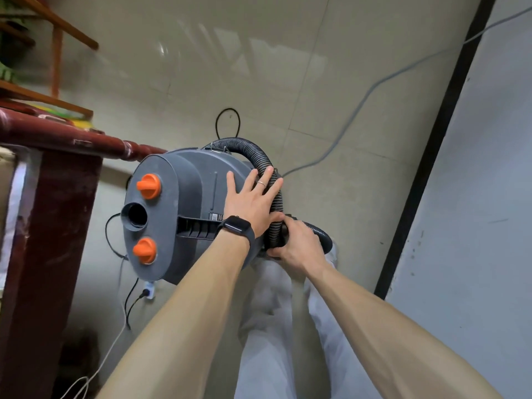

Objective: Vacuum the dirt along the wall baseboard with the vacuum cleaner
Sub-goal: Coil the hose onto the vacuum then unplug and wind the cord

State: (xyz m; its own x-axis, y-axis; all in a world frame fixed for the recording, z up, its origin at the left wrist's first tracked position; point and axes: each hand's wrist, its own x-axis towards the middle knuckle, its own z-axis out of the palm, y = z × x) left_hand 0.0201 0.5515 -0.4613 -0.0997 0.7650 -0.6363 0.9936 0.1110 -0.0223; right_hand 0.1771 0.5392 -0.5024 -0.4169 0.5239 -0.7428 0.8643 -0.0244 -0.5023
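Hose touches flat left hand; right hand seemingly grips it.

The ribbed black hose vanishes under the right hand, so its joint with the grey plastic vacuum body is hidden; the small label on that body is unreadable; the thin grey cable runs off the top right corner.

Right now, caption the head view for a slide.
Left hand flat on the vacuum, right hand gripping its hose.
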